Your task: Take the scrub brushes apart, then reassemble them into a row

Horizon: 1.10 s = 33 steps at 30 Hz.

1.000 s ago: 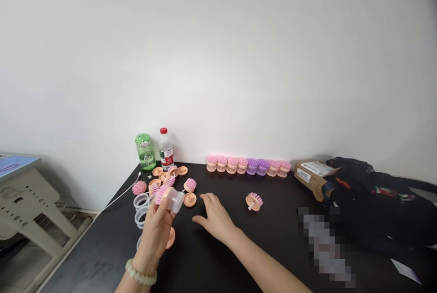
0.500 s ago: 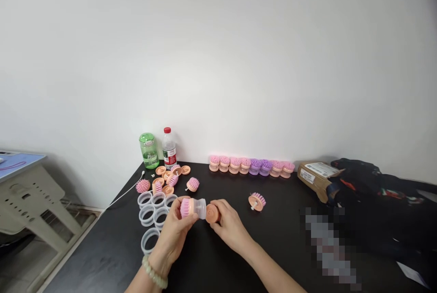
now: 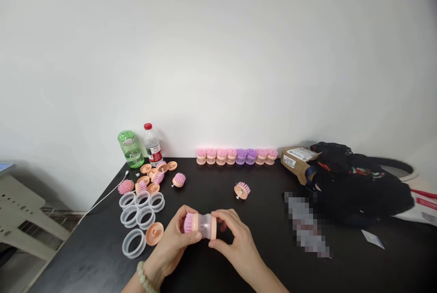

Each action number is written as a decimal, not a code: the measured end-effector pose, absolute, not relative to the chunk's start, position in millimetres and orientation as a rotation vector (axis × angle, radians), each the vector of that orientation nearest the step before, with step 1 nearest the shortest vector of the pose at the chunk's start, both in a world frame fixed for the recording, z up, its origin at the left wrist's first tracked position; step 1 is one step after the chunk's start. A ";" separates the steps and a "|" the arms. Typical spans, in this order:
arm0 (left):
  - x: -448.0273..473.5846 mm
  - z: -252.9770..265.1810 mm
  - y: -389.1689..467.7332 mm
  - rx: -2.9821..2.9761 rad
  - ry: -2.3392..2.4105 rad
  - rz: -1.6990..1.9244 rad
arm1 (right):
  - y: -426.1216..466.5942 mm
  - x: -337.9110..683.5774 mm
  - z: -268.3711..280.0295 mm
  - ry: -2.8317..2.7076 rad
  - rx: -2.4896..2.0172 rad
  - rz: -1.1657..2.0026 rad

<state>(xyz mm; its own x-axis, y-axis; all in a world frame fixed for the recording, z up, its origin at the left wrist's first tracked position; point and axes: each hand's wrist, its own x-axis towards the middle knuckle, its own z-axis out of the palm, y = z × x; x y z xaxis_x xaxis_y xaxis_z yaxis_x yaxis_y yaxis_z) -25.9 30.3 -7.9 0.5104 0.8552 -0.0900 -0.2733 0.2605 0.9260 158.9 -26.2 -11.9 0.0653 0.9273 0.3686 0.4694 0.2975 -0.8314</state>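
Note:
Between my two hands is a soap-dispensing scrub brush point(image 3: 205, 226), lying on its side above the black table. Its pink bristles point left, and a clear ring forms the middle. My left hand point(image 3: 180, 233) wraps the bristle end. The peach cap point(image 3: 214, 227) now sits against the clear ring, with my right hand point(image 3: 235, 238) pinching its rim between thumb and fingers. Left of my left hand lie a loose peach cap point(image 3: 154, 233) and several clear rings point(image 3: 134, 244). Farther back are loose bristle heads point(image 3: 179, 179).
A row of pink and purple brushes point(image 3: 231, 156) stands along the wall. One bristle head point(image 3: 242, 190) lies right of centre. A green bottle point(image 3: 131, 149) and a red-capped bottle point(image 3: 152, 145) stand back left. A cardboard box point(image 3: 297, 163) and black bag point(image 3: 358, 192) occupy the right.
My right hand has brought the cap onto the clear ring's open end. The view has shifted right, and the loose cap beside the rings has come into sight from behind my left hand.

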 end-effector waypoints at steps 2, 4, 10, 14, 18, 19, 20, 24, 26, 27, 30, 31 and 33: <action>-26.1 -4.4 29.4 1.017 0.677 0.826 | -27.0 159.9 -13.6 -1.591 -1.247 0.517; -26.3 -1.4 28.6 1.002 0.683 0.800 | -27.4 160.8 -14.1 -1.621 -1.172 0.464; -26.0 2.1 27.1 0.930 0.706 0.746 | -28.8 161.0 -8.9 -1.685 -1.072 0.295; -25.4 2.6 26.2 0.836 0.689 0.726 | -31.9 159.8 -3.9 -1.708 -1.026 0.213; -25.1 0.4 24.7 0.774 0.654 0.687 | -34.6 159.7 1.1 -1.767 -0.987 0.183; -25.0 -0.4 24.3 0.778 0.641 0.672 | -34.7 160.4 2.1 -1.783 -0.973 0.183; -24.8 -1.3 23.9 0.788 0.625 0.652 | -34.6 161.4 3.1 -1.800 -0.954 0.182; -23.3 -6.9 23.4 0.802 0.554 0.555 | -34.4 168.0 8.1 -1.901 -0.843 0.197; -22.5 -11.1 23.8 0.783 0.520 0.508 | -35.0 171.2 12.1 -1.958 -0.787 0.236; -22.2 -13.2 24.1 0.776 0.509 0.488 | -35.6 172.3 14.5 -1.984 -0.755 0.257; -21.8 -17.9 25.3 0.771 0.493 0.443 | -37.9 173.8 20.5 -2.055 -0.659 0.287; -21.8 -18.4 25.6 0.772 0.490 0.436 | -38.7 173.8 21.6 -2.075 -0.650 0.273; -22.4 -17.3 26.1 0.775 0.487 0.448 | -39.8 173.6 21.8 -2.092 -0.689 0.205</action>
